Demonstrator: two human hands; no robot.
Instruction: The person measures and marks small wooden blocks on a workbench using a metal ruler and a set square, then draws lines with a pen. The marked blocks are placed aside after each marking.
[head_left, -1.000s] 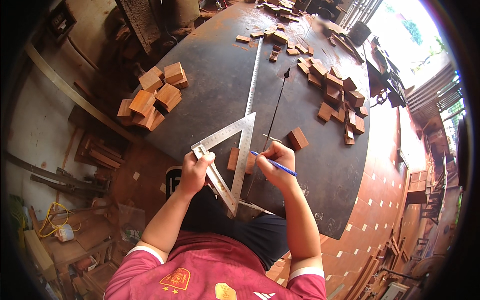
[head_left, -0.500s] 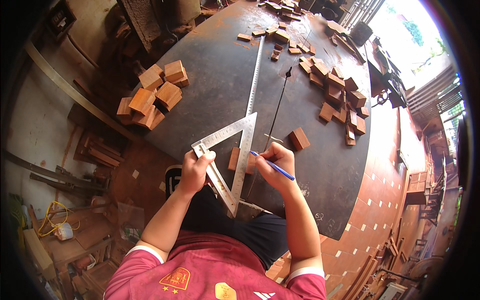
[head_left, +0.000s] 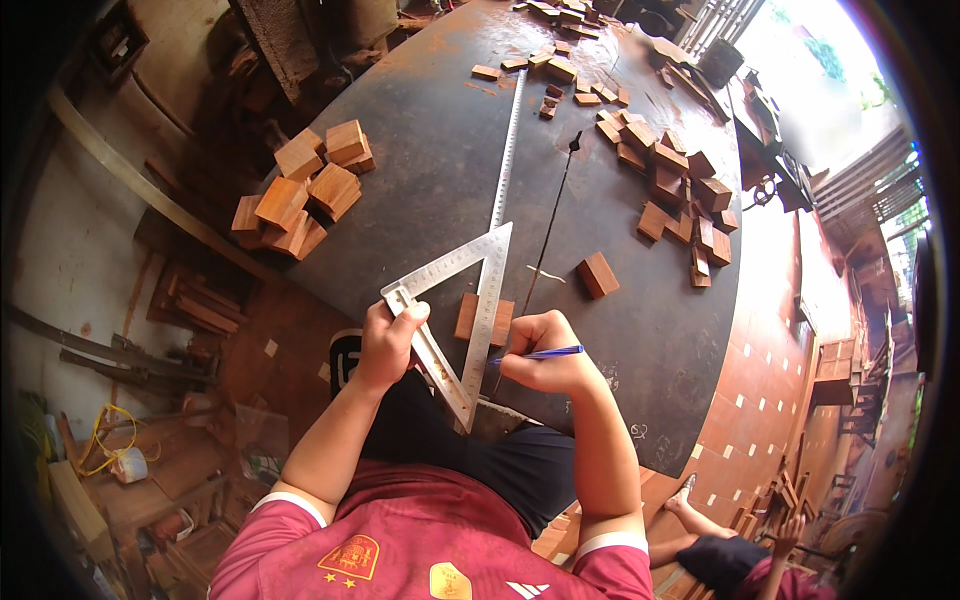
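Note:
My left hand (head_left: 386, 342) grips the thick edge of a silver triangular square (head_left: 487, 300), thumb on top. Under the square lies a reddish wooden block (head_left: 466, 318), its ends showing on both sides of the ruled edge. My right hand (head_left: 548, 355) is closed round a blue pen (head_left: 556, 352), whose tip is close to the square's ruled edge, below the block. Whether the tip touches anything is too small to tell. Another wooden block (head_left: 598, 275) rests on the dark table beyond my right hand.
A steel ruler (head_left: 511, 140) runs from the square toward the far side of the dark table (head_left: 420, 150). Block piles stand at the left (head_left: 300, 195) and right (head_left: 680, 185). A thin slot (head_left: 560, 195) crosses the tabletop. At the lower right, another person's legs (head_left: 690, 535) show.
My right hand with the pen has come down along the square's ruled edge, and the pen has turned flatter. My left hand and the square stay put. Another person has appeared at lower right.

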